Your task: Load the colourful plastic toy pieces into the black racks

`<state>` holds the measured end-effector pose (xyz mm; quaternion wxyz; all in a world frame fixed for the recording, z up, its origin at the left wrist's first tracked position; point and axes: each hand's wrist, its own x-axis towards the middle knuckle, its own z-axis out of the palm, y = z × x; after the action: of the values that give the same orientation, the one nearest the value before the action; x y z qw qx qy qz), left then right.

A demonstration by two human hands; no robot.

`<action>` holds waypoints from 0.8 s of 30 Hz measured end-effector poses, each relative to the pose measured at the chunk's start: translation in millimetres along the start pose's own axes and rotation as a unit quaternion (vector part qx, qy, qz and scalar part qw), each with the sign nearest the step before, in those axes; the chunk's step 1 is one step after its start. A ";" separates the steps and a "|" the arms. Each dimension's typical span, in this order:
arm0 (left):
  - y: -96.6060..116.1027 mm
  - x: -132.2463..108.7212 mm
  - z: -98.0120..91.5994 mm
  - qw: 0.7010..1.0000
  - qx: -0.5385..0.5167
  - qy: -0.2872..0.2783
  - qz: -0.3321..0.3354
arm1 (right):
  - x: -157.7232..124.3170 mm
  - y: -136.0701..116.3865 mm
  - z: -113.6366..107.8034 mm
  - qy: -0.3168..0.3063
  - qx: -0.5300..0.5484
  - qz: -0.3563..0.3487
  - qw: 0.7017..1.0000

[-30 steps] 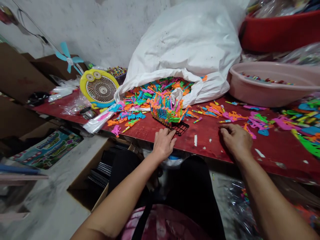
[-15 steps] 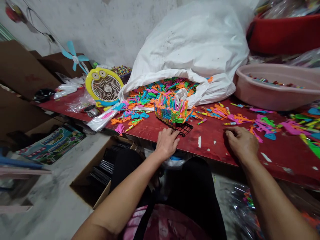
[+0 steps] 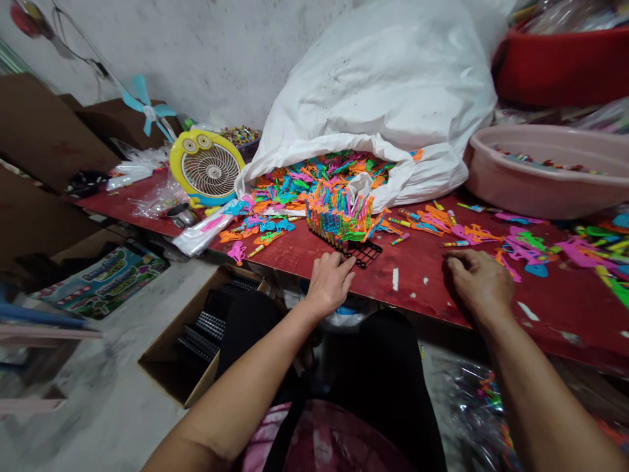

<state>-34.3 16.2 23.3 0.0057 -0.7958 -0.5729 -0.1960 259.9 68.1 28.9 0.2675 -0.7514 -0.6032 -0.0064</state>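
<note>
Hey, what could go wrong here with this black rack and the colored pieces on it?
The colored pieces heaped on the black rack might topple if the left hand shifts it. The loose pink piece lies near the edge of the table and could slip off.

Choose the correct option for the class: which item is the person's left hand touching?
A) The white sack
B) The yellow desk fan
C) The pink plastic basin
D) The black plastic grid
D. The left hand rests with its fingers against the near edge of the black plastic grid, which lies on the red table.
</note>
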 end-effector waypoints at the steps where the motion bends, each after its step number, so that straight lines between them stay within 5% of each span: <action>1: -0.2 -0.4 0.3 1.000 -0.001 0.002 0.002 | -0.1 0.0 -0.2 0.001 -0.001 0.000 1.000; 24: -12.3 -13.0 21.3 0.989 -0.114 0.089 0.017 | 0.8 3.7 3.0 0.005 0.025 -0.014 1.000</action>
<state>-42.5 13.5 -3.2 -0.0310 -0.7800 -0.5308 -0.3301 262.6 69.6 25.1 0.2890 -0.7358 -0.6125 0.0006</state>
